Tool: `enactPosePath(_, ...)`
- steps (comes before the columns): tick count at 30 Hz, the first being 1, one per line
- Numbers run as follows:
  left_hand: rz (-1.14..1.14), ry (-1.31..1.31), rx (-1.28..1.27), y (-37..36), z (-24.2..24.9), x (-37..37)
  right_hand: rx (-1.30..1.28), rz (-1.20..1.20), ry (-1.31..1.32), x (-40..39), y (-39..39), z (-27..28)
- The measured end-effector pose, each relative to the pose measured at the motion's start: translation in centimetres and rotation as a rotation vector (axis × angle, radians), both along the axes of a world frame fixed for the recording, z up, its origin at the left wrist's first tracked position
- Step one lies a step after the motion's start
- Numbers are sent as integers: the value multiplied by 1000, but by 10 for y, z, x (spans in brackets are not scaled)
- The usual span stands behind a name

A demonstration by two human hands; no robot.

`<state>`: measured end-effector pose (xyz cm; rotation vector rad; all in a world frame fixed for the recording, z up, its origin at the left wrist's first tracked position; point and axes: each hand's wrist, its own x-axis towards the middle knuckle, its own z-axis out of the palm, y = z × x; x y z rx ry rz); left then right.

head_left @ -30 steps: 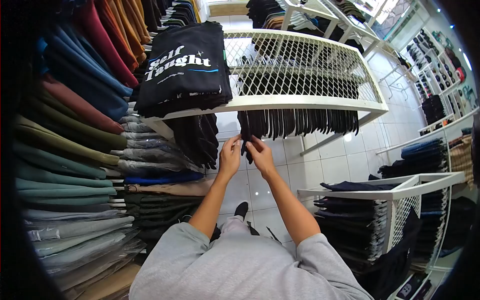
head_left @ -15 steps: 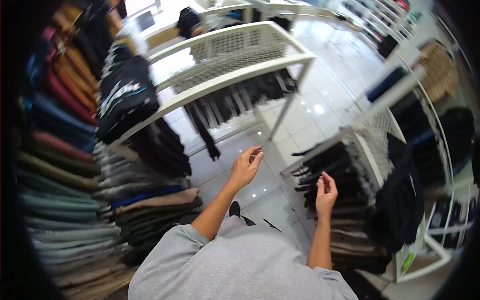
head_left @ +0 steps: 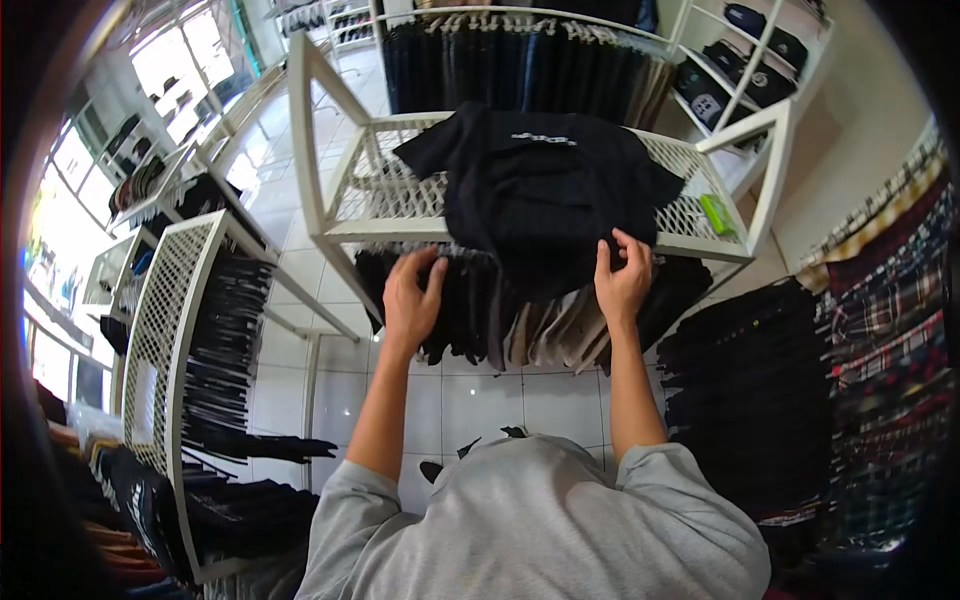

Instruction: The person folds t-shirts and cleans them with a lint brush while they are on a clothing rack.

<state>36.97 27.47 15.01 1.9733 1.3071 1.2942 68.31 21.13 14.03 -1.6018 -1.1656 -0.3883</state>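
A black T-shirt [head_left: 545, 185] with small white lettering lies spread over the white mesh shelf [head_left: 375, 190], its lower part hanging over the near edge. My left hand [head_left: 412, 295] is raised near the shelf's front edge, left of the shirt, with thumb and fingers apart and nothing between them. By the shirt's lower right side is my right hand [head_left: 622, 275], fingers curved and apart from the thumb; it holds nothing, and whether a fingertip touches the cloth is unclear.
Dark and beige garments [head_left: 560, 330] hang under the shelf. A bright green item [head_left: 716, 214] lies on the mesh. Another white rack [head_left: 200, 290] stands at left, caps [head_left: 765, 85] sit at upper right, and plaid shirts [head_left: 890, 320] hang at right.
The view has turned right, so the mesh shelf with the black shirt now stands in front. Both my hands have come up to its front edge.
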Motion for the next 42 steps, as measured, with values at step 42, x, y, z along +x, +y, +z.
enactPosePath(42,-22,211,54,219,61,120,-192,254,61,173,164,38)
